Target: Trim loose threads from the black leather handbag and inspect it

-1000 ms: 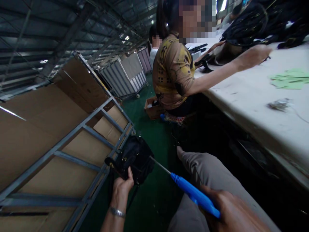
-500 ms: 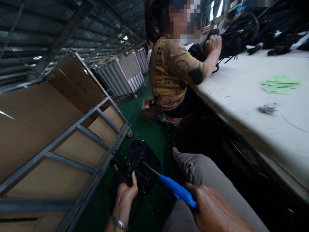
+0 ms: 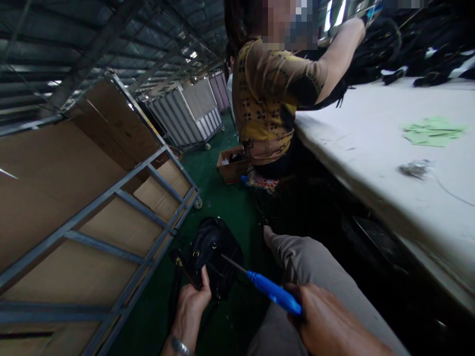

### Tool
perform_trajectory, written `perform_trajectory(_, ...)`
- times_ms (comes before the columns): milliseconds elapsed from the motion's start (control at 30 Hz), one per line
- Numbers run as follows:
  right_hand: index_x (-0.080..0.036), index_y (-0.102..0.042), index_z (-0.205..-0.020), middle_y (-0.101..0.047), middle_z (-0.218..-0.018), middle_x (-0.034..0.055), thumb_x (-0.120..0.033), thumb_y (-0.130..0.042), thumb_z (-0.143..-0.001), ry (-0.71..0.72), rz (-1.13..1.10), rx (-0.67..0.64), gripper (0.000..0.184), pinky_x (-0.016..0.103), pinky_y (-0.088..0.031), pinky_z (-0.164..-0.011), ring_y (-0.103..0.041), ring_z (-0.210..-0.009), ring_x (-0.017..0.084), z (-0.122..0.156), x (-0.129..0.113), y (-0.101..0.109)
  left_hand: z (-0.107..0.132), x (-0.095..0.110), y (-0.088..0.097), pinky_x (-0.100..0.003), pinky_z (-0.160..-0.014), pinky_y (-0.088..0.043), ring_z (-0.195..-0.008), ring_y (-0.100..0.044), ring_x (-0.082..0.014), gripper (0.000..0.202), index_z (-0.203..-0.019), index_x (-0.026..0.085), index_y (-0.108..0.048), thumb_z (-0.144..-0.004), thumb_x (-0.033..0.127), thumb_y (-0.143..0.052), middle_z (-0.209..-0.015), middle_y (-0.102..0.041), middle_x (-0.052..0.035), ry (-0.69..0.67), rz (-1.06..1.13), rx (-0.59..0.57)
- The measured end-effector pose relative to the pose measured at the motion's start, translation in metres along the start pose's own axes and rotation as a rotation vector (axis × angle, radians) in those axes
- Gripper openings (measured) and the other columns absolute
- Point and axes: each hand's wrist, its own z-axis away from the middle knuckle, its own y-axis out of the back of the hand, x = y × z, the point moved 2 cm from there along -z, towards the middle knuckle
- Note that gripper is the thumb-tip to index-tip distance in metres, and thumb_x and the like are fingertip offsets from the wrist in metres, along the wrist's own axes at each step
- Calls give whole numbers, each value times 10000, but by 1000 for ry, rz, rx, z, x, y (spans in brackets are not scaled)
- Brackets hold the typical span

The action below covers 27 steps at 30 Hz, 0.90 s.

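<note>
My left hand (image 3: 193,304) grips a small black handbag (image 3: 213,254) by its lower edge, holding it above the green floor. A silver bracelet shows on that wrist. My right hand (image 3: 330,324) is closed round the blue handle of a screwdriver (image 3: 272,291). Its thin metal shaft points up and left, and the tip touches the bag's side. My knee in grey trousers (image 3: 311,267) lies between my hands and the table.
A metal-framed cart lined with cardboard (image 3: 111,207) stands close on the left. A white worktable (image 3: 401,143) runs along the right, with green paper slips (image 3: 432,131) and a small metal bundle (image 3: 413,169). A seated person in a yellow patterned top (image 3: 267,99) reaches towards black bags (image 3: 389,39). A cardboard box (image 3: 230,165) sits on the floor.
My hands with the bag and the screwdriver have dropped lower and drawn closer together. The seated person's arm has left the tabletop and risen towards the black bags.
</note>
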Motion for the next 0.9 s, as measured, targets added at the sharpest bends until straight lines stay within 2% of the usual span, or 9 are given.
perform_trajectory(133,-169,-717,-1045,-760,-896,110,-41,-488,-765,-84,-11,16,383,296,-422,-678,-719,-869,264,1,1,2,8,-1,-3,-290,-555,-637,-805,-725,-227,394,-1111,136,-663,-896,53,-344,-854,-709,-94,54,103,18)
perform_trajectory(267,-197,-725,-936,-754,-890,77,-111,-550,-759,-54,-82,-25,263,280,-423,-670,-708,-838,244,3,0,2,18,1,-9,-229,-552,-633,-768,-717,-193,323,-1011,71,-651,-852,-23,-387,-866,-696,-114,162,234,46)
perform_trajectory(367,-181,-720,-939,-758,-847,105,-61,-479,-769,-78,11,-14,319,304,-413,-661,-720,-832,276,3,1,-1,24,4,-14,-215,-560,-637,-751,-716,-183,340,-985,37,-638,-793,-91,-389,-859,-690,-122,221,318,49)
perform_trajectory(533,-160,-702,-793,-749,-817,110,-35,-513,-703,-43,32,-143,243,280,-377,-587,-716,-777,252,1,3,-9,36,13,-20,-202,-553,-635,-701,-712,-167,389,-922,37,-645,-715,-143,-370,-814,-687,-96,247,371,32)
perform_trajectory(667,-160,-717,-888,-746,-815,115,-7,-456,-715,-95,35,-13,349,285,-385,-625,-716,-803,246,-1,8,-6,50,25,-27,-182,-544,-624,-662,-710,-154,423,-906,42,-643,-679,-157,-346,-796,-687,-82,250,369,7)
perform_trajectory(800,-168,-679,-787,-717,-765,70,-91,-571,-691,-61,-93,-174,163,262,-336,-552,-674,-697,211,-3,5,-9,65,33,-34,-188,-548,-625,-645,-714,-156,434,-913,47,-650,-664,-156,-358,-799,-696,-82,283,429,-49)
perform_trajectory(833,-170,-677,-800,-712,-768,67,-95,-578,-690,-59,-98,-172,166,263,-328,-551,-668,-694,211,-4,5,-9,68,33,-36,-195,-551,-627,-643,-715,-159,424,-913,49,-654,-670,-153,-370,-800,-699,-82,305,449,-65)
perform_trajectory(900,-170,-687,-868,-706,-776,77,-50,-532,-701,-84,-54,-77,258,275,-328,-576,-669,-716,222,-7,6,-7,75,32,-37,-207,-548,-628,-631,-715,-167,394,-909,53,-662,-687,-142,-401,-793,-701,-84,353,473,-80)
